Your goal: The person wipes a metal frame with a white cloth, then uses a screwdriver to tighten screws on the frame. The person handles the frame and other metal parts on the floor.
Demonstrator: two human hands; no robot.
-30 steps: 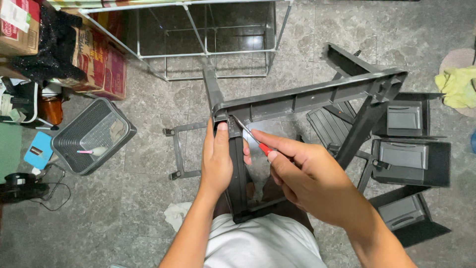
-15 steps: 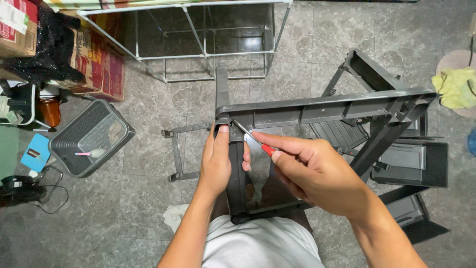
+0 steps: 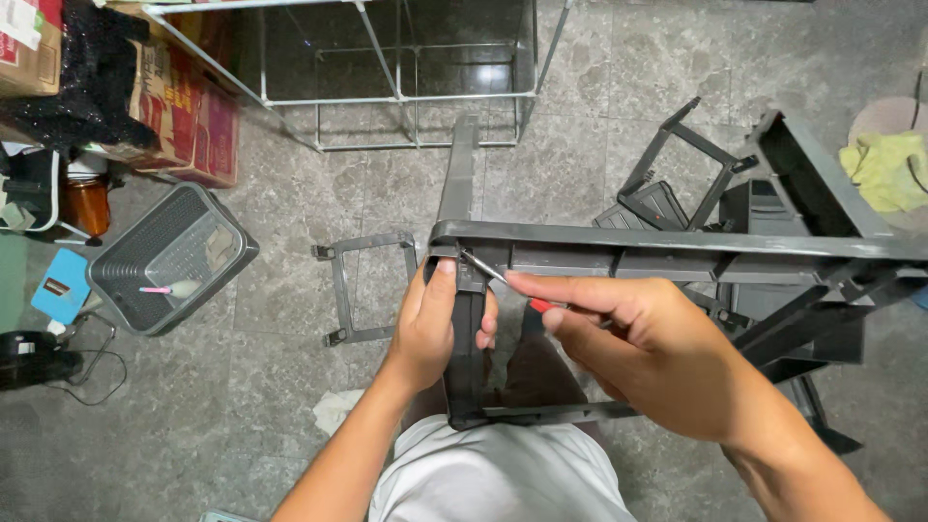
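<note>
Both hands work at the frame's centre: the left hand (image 3: 435,324) grips the upright post of a dark grey plastic frame (image 3: 677,253), while the right hand (image 3: 643,353) pinches a red-handled screwdriver (image 3: 503,282), tip at the frame's corner joint. Left of centre, a grey basket (image 3: 169,256) sits on the stone floor (image 3: 271,387).

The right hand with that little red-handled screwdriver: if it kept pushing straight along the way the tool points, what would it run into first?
The right hand aims the screwdriver up and left. Its tip already looks to sit at the corner joint of the dark grey plastic frame, just above the left hand, so the frame comes first, though depth is hard to judge.
</note>
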